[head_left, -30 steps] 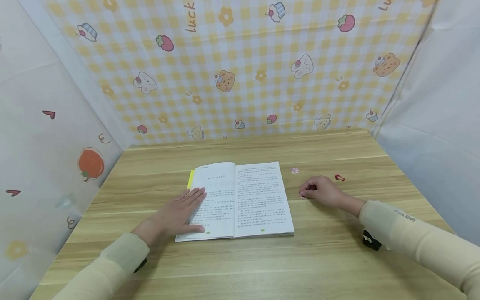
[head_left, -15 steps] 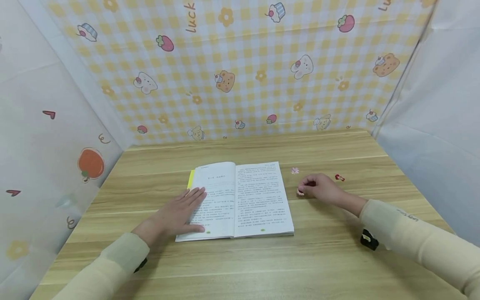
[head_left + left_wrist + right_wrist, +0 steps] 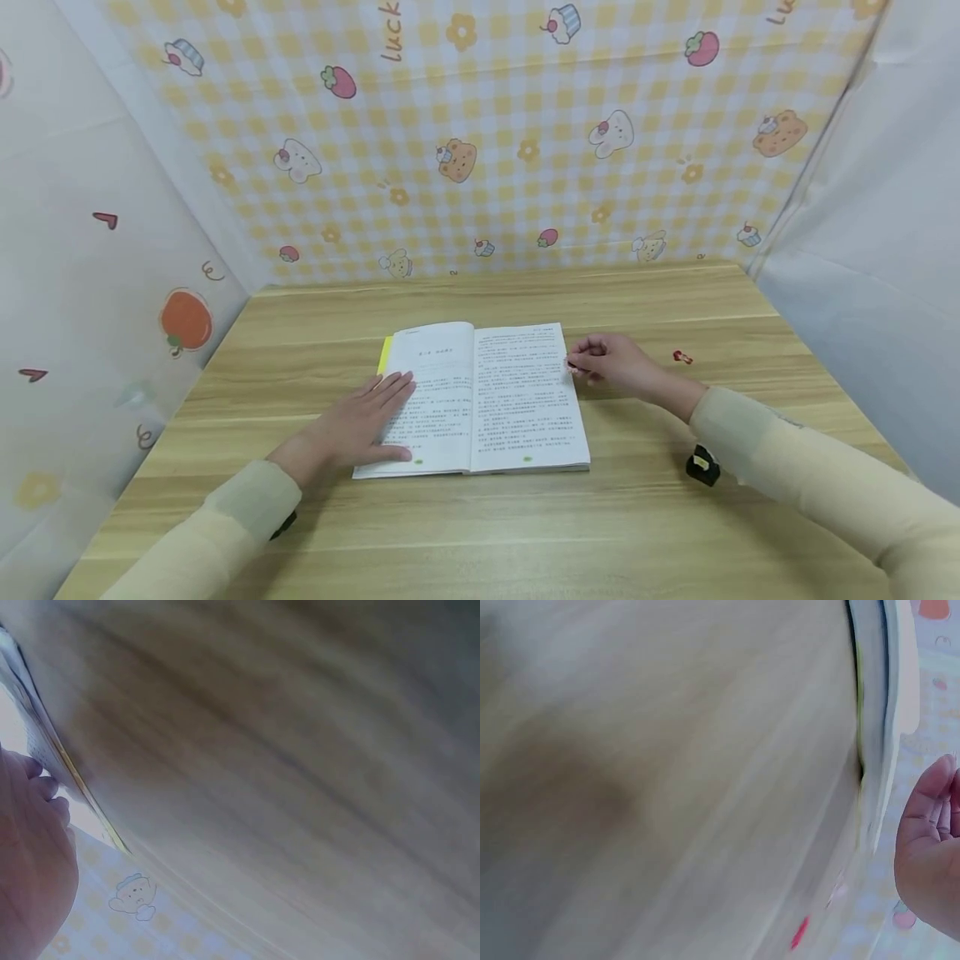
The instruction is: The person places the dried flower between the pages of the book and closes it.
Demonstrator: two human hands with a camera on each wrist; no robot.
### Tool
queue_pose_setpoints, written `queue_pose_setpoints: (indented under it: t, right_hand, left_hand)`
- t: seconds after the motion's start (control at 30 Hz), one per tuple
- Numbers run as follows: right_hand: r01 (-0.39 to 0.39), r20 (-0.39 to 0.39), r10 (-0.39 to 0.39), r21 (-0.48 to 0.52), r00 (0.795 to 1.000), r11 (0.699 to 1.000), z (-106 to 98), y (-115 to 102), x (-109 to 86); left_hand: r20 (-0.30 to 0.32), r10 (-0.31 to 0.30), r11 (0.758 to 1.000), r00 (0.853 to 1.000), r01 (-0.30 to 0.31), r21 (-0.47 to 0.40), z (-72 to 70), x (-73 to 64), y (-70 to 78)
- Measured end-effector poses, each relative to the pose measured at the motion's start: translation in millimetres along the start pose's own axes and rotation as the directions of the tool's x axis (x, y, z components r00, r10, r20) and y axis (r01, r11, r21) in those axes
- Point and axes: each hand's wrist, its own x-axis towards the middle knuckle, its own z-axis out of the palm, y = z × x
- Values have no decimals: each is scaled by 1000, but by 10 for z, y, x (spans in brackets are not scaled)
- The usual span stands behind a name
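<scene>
An open book (image 3: pixel 521 408) with printed pages lies on the wooden table. My left hand (image 3: pixel 367 425) rests with straight fingers on the left page; the left wrist view shows its fingers beside the book's edge (image 3: pixel 64 754). At the right page's outer edge, my right hand (image 3: pixel 615 365) pinches a small pink piece (image 3: pixel 572 367) between thumb and fingertips. That piece is mostly covered by the fingers, so its kind cannot be made out. A pale pink flower-shaped piece (image 3: pixel 840 886) shows on the table in the right wrist view; my hand hides it in the head view.
A small red bow-like piece (image 3: pixel 682 357) lies on the table (image 3: pixel 525 533) to the right of my right hand. A yellow checked cloth (image 3: pixel 495 108) hangs behind the table, and white cloths hang at both sides.
My right hand has picked the small pink piece up off the table and moved left with it to the book's right edge. The left hand stays on the page. The head view has shifted slightly.
</scene>
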Motion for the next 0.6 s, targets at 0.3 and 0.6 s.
queue_pose_setpoints:
  t: [0.3, 0.6]
  right_hand:
    - [-10, 80, 6, 41, 997, 999, 358, -171, 214]
    - [-52, 155, 46, 37, 987, 998, 601, -290, 356]
  left_hand:
    - [4, 3, 1000, 1000, -3, -8, 6, 12, 0]
    - [6, 10, 1000, 1000, -10, 9, 14, 7, -13]
